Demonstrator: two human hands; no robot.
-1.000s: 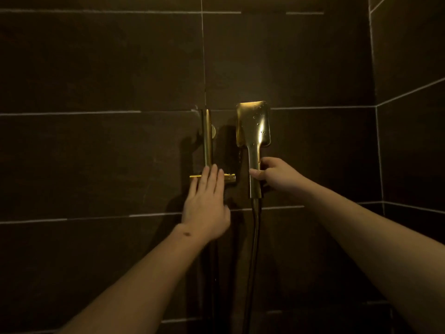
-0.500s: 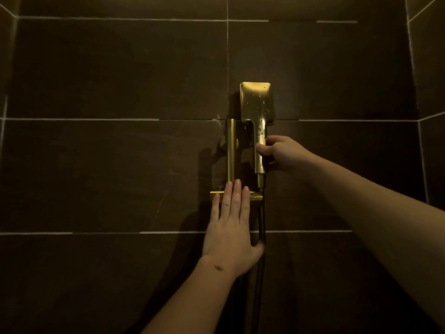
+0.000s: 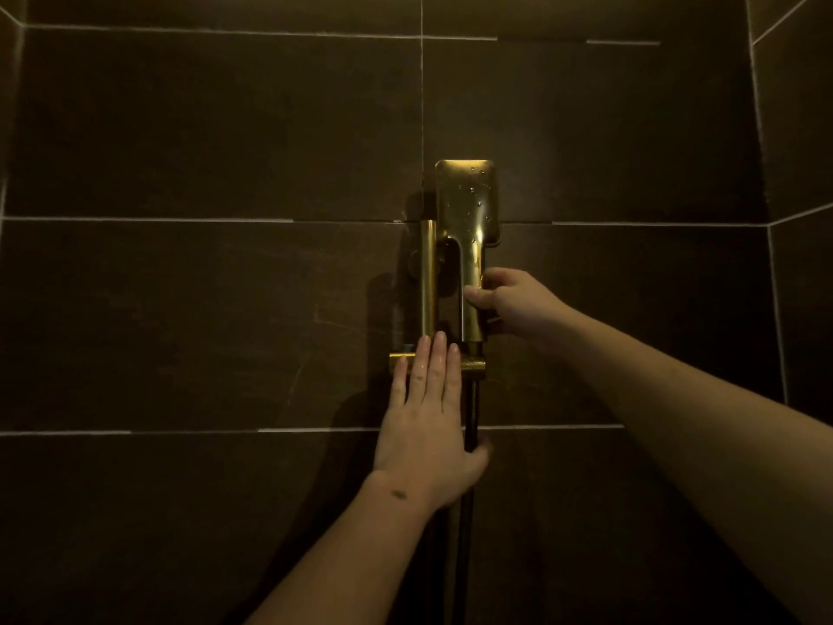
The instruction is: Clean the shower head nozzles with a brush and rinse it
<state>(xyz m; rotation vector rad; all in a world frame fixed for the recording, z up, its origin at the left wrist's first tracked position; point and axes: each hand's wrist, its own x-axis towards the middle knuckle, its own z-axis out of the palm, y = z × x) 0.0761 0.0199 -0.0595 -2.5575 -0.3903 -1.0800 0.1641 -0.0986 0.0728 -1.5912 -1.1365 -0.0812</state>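
Left hand [image 3: 428, 412] flat, fingers straight; right hand [image 3: 514, 304] curled in a grip.

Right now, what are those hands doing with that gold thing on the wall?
A person is handling a gold shower head in a dark tiled shower. The right hand grips its handle, which stands upright just above a gold bracket on the wall. The left hand lies flat over that bracket with straight fingers, beside the dark hose hanging below. Water drops dot the shower head. No brush is in sight, and its nozzles cannot be seen from here.
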